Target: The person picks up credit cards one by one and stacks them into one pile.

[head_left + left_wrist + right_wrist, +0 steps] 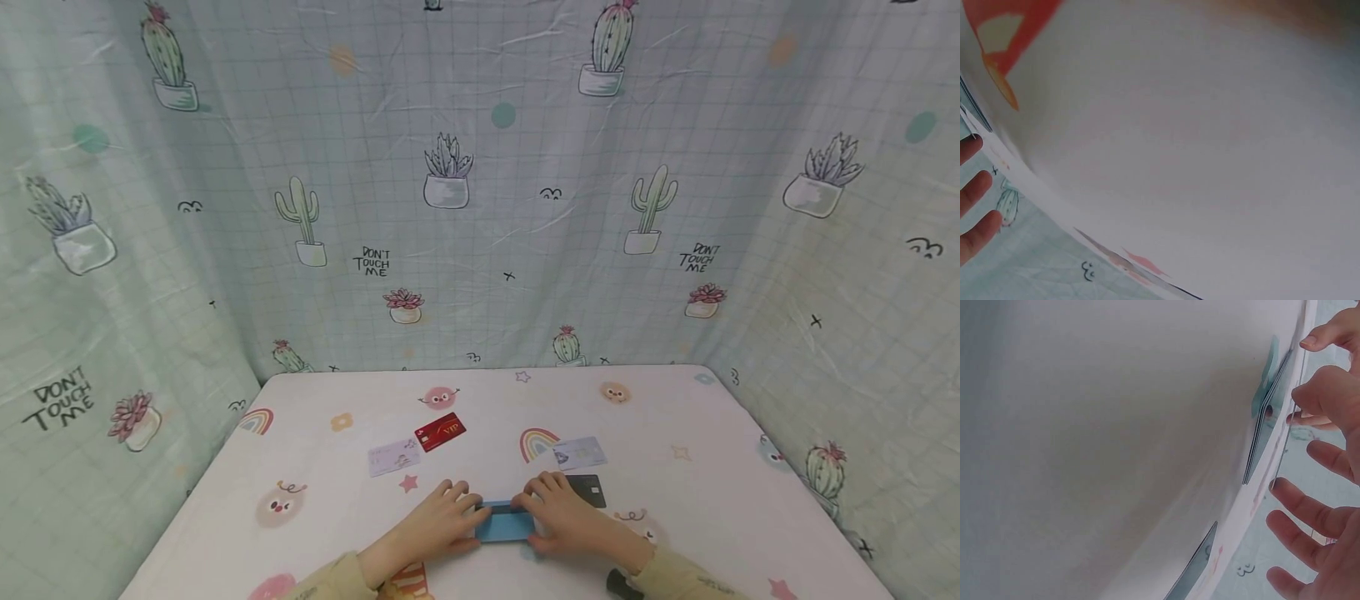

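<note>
In the head view my left hand [442,518] and right hand [566,515] pinch a blue card [505,528] from its two ends, thumbs at the near side and fingers at the far side. The right wrist view catches it as a thin edge between the fingertips. Below it lies a thin dark-edged stack [1266,419] on the table. Some left fingers [982,228] show at the margin of the left wrist view, spread apart. Just behind my right hand lies a black card [588,490], partly covered by that hand.
Beyond the hands, a red VIP card [441,432] and a pale pink card [394,457] lie at left, a pale blue-grey card [581,452] at right. The white table [705,508] has cartoon prints. Cactus-print curtains [480,233] enclose its back and sides.
</note>
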Motion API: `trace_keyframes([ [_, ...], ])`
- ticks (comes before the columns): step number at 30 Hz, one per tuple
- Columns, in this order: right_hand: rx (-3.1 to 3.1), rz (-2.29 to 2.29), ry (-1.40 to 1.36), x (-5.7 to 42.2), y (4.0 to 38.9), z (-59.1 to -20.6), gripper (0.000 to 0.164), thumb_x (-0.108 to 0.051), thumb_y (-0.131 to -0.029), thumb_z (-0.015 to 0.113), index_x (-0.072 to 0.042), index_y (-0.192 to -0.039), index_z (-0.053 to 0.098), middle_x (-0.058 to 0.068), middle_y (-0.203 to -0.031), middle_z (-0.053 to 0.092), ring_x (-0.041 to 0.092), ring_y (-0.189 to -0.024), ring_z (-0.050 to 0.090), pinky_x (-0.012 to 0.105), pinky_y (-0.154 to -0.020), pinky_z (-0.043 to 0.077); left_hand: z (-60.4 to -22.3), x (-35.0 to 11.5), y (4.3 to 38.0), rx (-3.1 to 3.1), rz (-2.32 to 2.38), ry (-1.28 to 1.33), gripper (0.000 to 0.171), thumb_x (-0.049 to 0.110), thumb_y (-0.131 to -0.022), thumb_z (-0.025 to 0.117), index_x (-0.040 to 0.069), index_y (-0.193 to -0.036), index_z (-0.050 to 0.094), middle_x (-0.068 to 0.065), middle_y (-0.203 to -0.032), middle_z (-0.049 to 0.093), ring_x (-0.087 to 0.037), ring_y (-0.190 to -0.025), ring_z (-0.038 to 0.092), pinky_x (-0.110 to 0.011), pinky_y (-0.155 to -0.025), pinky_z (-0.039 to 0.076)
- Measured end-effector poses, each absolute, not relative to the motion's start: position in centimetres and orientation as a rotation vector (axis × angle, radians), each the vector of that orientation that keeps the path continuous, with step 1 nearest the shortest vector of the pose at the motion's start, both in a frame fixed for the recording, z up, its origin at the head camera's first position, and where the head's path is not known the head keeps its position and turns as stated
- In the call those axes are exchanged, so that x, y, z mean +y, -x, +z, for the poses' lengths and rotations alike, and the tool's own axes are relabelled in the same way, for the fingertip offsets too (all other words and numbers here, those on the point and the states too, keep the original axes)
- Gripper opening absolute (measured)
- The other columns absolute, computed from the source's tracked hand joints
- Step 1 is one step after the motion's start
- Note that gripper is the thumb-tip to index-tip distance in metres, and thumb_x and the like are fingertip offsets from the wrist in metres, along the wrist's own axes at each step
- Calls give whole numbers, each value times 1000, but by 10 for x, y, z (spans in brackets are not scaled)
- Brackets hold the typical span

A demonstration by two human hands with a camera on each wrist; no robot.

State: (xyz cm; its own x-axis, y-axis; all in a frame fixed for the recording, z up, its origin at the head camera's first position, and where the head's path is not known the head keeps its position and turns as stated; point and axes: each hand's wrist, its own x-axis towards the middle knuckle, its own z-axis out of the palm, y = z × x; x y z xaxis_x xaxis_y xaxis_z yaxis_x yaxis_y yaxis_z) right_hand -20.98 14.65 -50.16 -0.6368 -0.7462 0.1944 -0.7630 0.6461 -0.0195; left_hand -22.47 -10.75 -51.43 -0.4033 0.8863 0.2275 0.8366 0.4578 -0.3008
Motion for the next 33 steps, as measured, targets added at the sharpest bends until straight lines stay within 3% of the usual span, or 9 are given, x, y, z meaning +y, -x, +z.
trace_keyframes([
  [33, -2735, 127, -1276, 144, 216, -504, 42, -40, -78, 61, -25, -115, 48, -8, -102, 50, 11, -94, 39, 36, -83, 35, -509, -104, 226, -2354, 235, 1475, 39, 50, -82, 54, 25, -112, 52, 6, -102, 61, -13, -93, 51, -31, -82, 46],
])
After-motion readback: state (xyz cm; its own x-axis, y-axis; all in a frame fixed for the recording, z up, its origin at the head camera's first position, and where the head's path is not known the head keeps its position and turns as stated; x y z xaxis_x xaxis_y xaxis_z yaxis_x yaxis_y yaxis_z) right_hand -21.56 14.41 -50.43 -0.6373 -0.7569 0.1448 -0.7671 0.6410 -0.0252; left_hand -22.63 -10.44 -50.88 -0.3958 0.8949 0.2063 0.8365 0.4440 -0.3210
